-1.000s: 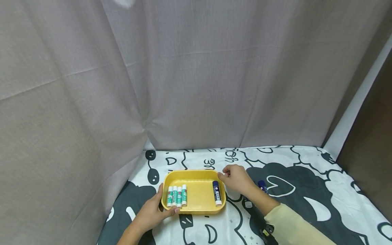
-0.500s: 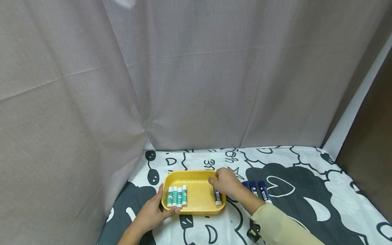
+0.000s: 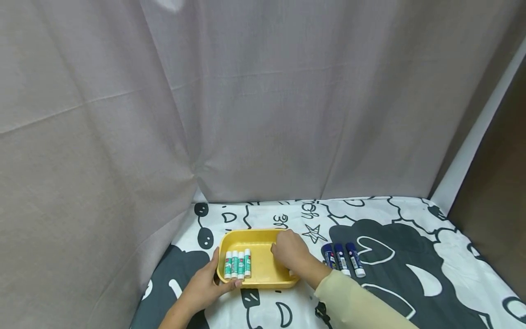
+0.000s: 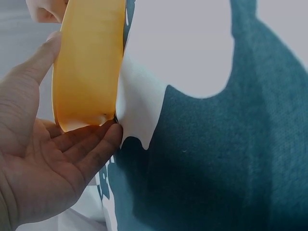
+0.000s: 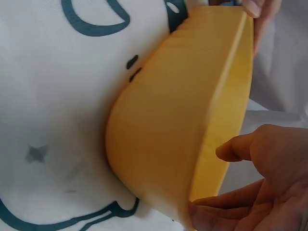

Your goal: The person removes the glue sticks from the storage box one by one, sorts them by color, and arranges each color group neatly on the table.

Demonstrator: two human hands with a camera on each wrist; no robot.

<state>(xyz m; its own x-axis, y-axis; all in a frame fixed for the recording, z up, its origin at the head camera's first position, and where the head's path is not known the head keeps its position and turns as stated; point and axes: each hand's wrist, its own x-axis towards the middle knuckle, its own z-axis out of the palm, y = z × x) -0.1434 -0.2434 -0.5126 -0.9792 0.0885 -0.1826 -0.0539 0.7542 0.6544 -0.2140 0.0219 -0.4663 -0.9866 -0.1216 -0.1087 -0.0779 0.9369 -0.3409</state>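
My left hand [image 3: 201, 285] grips the left end of a yellow tray [image 3: 263, 284], thumb on the rim and fingers against the outer wall in the left wrist view. Several green-and-white glue sticks [image 3: 234, 265] stand side by side in the tray's left part. My right hand [image 3: 292, 251] is over the tray's right part and hides most of the dark blue stick there. In the right wrist view its thumb [image 5: 236, 148] and fingers are apart near the rim, and no object shows between them.
Three dark blue sticks with white ends [image 3: 342, 259] lie in a row on the cloth right of the tray. A black-and-white patterned cloth [image 3: 312, 301] covers the surface. A grey curtain [image 3: 263, 114] hangs behind.
My right hand has moved left, from beside the tray to over its right part, covering the dark blue stick. The three outer sticks have come into view. My left hand has stayed put.
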